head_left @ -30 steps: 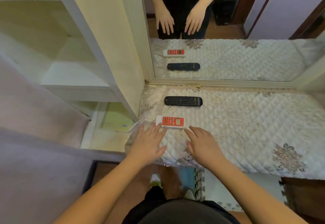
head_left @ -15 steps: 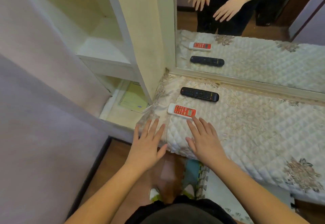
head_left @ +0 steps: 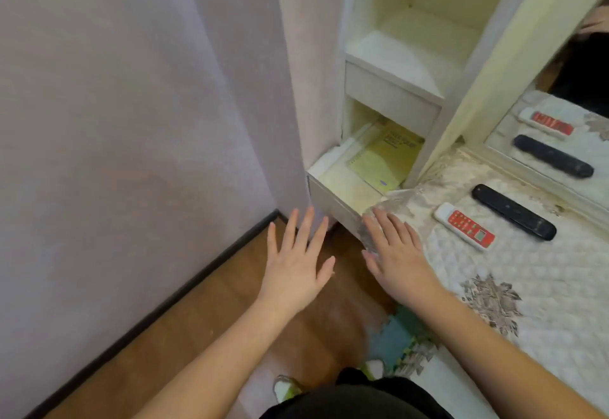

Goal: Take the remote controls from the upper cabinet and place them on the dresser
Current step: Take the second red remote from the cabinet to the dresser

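Two remotes lie side by side on the dresser's quilted cover [head_left: 534, 273]: a white one with a red face [head_left: 465, 226] nearer me and a long black one [head_left: 514, 211] behind it. My right hand [head_left: 397, 255] is flat and spread over the cover's left corner, empty, a hand's width left of the red remote. My left hand [head_left: 295, 259] hovers open over the wooden floor, off the dresser's edge, holding nothing.
A cream cabinet with open shelves [head_left: 395, 59] stands left of the dresser. Its low drawer [head_left: 333, 198] is pulled out with a yellow-green booklet [head_left: 384, 158] inside. A mirror [head_left: 560, 135] behind reflects both remotes. A lilac wall [head_left: 131, 122] fills the left.
My view has swung left, so the remotes now sit at the right. Both hands have drifted left off the remotes; the left hand has left the dresser and hangs over the floor.
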`<state>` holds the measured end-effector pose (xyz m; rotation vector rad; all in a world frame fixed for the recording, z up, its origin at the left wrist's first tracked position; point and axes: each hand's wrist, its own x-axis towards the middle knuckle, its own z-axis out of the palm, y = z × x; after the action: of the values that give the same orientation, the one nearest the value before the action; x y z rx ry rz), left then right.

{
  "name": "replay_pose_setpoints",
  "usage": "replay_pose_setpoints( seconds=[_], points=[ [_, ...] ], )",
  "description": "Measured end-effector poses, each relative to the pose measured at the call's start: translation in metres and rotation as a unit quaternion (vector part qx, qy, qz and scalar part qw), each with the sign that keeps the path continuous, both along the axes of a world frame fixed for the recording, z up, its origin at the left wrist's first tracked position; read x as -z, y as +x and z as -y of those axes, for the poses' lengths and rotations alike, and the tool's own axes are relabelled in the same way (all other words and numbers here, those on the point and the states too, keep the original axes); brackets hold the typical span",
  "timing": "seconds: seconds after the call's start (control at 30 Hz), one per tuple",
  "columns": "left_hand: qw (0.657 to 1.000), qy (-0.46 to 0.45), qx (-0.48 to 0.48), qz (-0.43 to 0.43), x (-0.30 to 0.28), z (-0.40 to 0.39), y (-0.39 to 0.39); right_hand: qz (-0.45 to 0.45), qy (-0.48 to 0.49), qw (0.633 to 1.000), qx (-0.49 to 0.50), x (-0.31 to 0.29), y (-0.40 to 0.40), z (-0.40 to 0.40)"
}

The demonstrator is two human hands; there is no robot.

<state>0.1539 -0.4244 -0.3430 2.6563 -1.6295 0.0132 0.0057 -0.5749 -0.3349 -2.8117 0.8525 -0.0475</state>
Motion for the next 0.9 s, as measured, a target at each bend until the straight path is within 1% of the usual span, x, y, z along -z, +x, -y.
replay_pose_setpoints(
  seconds=[0.2, 0.43, 0.63, 0.77, 0.9],
  points=[
    [0.992, -0.019, -0.124, -0.017, -0.008, -0.098, 0.039, -0.002, -0.034, 0.995, -0.098, -0.013, 0.069, -0.07],
    [0.964, -0.013, -0.264, -0.018, -0.03, -0.204, 0.072, 0.009, -0.048, 0.971, -0.236, -0.02, 0.152, -0.172],
    [0.92, -0.003, -0.39, -0.019, -0.036, -0.294, 0.086, 0.028, -0.072, 0.943, -0.323, -0.033, 0.206, -0.238],
    [0.876, -0.006, -0.481, -0.029, -0.035, -0.343, 0.081, 0.036, -0.076, 0.906, -0.414, -0.035, 0.239, -0.278],
    [0.836, -0.017, -0.549, -0.017, -0.034, -0.373, 0.07, 0.046, -0.057, 0.865, -0.497, -0.036, 0.265, -0.324]
  ],
)
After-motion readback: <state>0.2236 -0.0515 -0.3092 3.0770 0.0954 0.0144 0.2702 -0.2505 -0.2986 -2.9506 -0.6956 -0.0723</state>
